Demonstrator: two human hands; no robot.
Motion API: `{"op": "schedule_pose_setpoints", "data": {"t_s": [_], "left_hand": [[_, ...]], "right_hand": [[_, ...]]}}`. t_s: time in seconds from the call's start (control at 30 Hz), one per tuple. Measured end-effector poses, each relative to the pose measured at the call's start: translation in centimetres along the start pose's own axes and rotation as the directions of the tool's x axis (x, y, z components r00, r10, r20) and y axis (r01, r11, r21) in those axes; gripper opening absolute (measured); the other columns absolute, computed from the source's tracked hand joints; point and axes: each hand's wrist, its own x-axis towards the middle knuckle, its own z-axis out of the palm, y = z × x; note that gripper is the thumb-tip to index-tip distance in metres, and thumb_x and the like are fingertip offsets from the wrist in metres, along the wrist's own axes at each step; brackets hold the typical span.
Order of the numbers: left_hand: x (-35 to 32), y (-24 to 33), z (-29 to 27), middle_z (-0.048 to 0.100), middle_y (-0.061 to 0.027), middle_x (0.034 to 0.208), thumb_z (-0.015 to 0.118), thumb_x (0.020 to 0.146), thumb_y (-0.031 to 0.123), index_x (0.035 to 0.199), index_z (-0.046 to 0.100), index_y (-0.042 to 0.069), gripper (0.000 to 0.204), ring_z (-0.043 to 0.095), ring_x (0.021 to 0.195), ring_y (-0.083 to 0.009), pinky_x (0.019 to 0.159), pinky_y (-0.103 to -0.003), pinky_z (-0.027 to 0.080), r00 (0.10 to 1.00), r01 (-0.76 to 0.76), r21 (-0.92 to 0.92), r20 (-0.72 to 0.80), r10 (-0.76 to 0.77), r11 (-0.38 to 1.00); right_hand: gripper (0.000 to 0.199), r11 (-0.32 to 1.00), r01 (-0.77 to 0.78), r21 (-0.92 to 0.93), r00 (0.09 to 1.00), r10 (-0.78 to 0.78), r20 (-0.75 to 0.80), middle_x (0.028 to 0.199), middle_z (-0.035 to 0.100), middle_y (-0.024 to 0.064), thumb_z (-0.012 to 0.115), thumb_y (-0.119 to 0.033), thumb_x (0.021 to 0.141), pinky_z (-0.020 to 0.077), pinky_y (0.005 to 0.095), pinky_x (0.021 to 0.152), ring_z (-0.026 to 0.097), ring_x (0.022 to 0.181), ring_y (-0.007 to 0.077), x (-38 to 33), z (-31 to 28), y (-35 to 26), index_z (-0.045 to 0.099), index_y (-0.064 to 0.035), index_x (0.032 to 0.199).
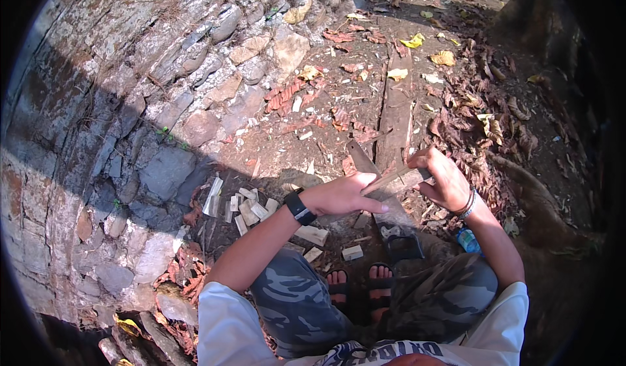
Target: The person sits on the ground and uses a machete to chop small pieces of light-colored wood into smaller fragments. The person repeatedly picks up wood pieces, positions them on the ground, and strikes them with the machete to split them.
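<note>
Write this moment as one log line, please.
left hand: steadies thin wooden stick | right hand: grips stick's other end | saw blade beneath | cut wood blocks on ground

A person squats on bare ground beside a stone wall (130,105). The left hand (339,196) and right hand (447,180) together grip a thin wooden stick (391,180) against the upturned blade of a large knife (372,177). Cut wood pieces (251,208) lie near the sandalled feet (358,281), with dry leaves (482,118) scattered about.

Stone wall (130,105) left, cut wood pieces (251,209) at its foot, plank (396,115) ahead
</note>
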Motion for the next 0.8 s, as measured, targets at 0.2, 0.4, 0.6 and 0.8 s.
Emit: {"op": "schedule_pose_setpoints", "data": {"t_s": [0.2, 0.4, 0.6, 0.8], "left_hand": [[0.2, -0.2, 0.2, 0.063, -0.0076, 0.092, 0.074, 0.088, 0.040, 0.122, 0.059, -0.002, 0.056, 0.058, 0.079, -0.0142, 0.068, -0.032, 0.046, 1.000, 0.014, -0.021, -0.012, -0.014, 1.000], [0.3, -0.2, 0.2, 0.063, -0.0064, 0.090, 0.074, 0.088, 0.039, 0.121, 0.059, -0.002, 0.055, 0.058, 0.077, -0.0131, 0.066, -0.030, 0.046, 0.999, 0.035, -0.048, -0.012, -0.035, 0.998], [0.0, -0.5, 0.1, 0.065, -0.0091, 0.100, 0.074, 0.087, 0.043, 0.124, 0.059, -0.001, 0.059, 0.060, 0.088, -0.0158, 0.077, -0.032, 0.048, 0.999, 0.030, 0.038, -0.029, -0.029, 0.999], [-0.3, 0.1, -0.1, 0.067, -0.0110, 0.103, 0.075, 0.087, 0.043, 0.122, 0.060, 0.000, 0.057, 0.060, 0.099, -0.0190, 0.089, -0.035, 0.047, 0.996, 0.065, 0.199, -0.071, -0.052, 0.978]], "right_hand": [[0.047, 1.000, -0.024, 0.009, 1.000, 0.024, -0.020, 0.101, 0.060, 0.0123, 0.077, -0.009, 0.075, 0.0496, 0.0412, 0.081, 0.060, 0.094, 0.0338, -0.3, 0.3, -0.1, 0.057, -0.0038, 0.117], [0.048, 0.999, -0.039, 0.008, 0.999, 0.039, -0.017, 0.100, 0.060, 0.0126, 0.076, -0.006, 0.074, 0.0495, 0.0414, 0.081, 0.060, 0.093, 0.0339, -0.3, 0.3, 0.0, 0.057, -0.0042, 0.117], [0.052, 1.000, -0.008, -0.016, 1.000, 0.009, 0.021, 0.104, 0.060, 0.0133, 0.076, -0.008, 0.073, 0.0499, 0.0418, 0.083, 0.061, 0.096, 0.0341, 0.1, -0.1, 0.0, 0.056, -0.0038, 0.121], [0.055, 0.998, -0.045, -0.054, 0.996, 0.049, 0.073, 0.114, 0.058, 0.0136, 0.077, -0.014, 0.076, 0.0513, 0.0424, 0.087, 0.061, 0.100, 0.0345, 1.0, -0.8, -1.0, 0.055, -0.0039, 0.126]]}}
